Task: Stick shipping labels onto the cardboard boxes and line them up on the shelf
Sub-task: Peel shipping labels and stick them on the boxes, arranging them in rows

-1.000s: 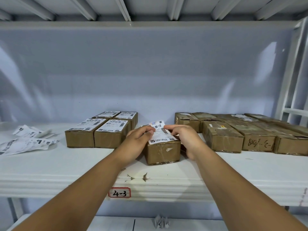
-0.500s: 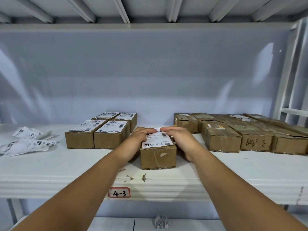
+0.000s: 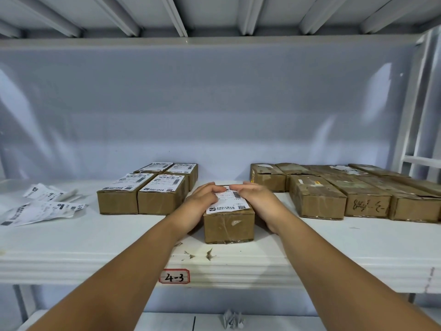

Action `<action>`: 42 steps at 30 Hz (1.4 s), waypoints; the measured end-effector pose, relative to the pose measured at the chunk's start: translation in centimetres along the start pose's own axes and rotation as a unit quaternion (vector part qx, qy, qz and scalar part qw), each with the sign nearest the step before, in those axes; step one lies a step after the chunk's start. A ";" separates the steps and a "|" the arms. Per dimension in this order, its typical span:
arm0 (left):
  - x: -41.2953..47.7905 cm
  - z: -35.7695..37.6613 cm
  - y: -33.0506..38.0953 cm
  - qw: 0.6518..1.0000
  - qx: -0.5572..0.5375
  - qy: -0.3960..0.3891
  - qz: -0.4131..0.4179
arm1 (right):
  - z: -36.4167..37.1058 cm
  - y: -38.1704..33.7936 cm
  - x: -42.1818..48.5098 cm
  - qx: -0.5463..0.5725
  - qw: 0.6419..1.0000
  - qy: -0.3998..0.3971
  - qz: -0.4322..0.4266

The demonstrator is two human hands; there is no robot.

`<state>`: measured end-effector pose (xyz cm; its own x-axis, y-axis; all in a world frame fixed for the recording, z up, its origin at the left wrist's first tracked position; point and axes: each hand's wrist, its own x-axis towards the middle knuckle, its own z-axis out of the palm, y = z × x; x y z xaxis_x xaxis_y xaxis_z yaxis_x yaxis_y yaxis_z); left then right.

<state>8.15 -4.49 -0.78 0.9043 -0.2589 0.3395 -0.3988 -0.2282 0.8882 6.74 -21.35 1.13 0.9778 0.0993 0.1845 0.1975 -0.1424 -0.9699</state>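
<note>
At shelf centre, by the front edge: the cardboard box [image 3: 229, 225] sits end-on to the camera. Its shipping label [image 3: 228, 204] is on the top face, and the near strip lies flat.
Left hand [image 3: 202, 201]: reaches in from 7 o'clock, fingers close together, pressed down on the label's far left part. It pinches nothing.
Right hand [image 3: 256, 200]: reaches in from 5 o'clock, fingers laid together on the label's far right part, palm along the box's right side.
Labelled boxes [image 3: 143, 194]: four in a tight block at 10 o'clock from the centre box, near the left hand.
Bare boxes [image 3: 334, 197]: in rows at 2 o'clock, apart from the right hand.
Loose labels [image 3: 40, 206]: scattered on the shelf [image 3: 71, 247] at 9 o'clock, well apart.
Risk: uneven pressure could probably trap a crease or leave the label skewed. A sideways shove toward the block could knock the labelled boxes out of line.
Hidden: the label's far half lies under the fingers, so its far edge cannot be judged. Both thumbs are out of sight, the print is too small to read, and the rightmost bare boxes are cut off.
</note>
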 end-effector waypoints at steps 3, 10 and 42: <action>-0.2 0.0 0.1 1.000 -0.019 0.002 -0.006 | -0.5 -0.1 -0.5 0.027 0.998 -0.056 0.008; -1.0 0.2 1.2 1.000 -0.023 0.009 -0.014 | -2.1 -0.6 -1.2 -0.089 0.984 -0.151 0.039; -2.3 0.1 1.8 0.995 0.076 -0.068 0.014 | -2.2 0.5 -1.3 -0.066 0.991 -0.112 0.030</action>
<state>5.35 -4.42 -0.02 0.8674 -0.3895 0.3097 -0.4517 -0.3551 0.8184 5.70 -23.75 0.78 0.9511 0.3002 0.0725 0.1608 -0.2811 -0.9461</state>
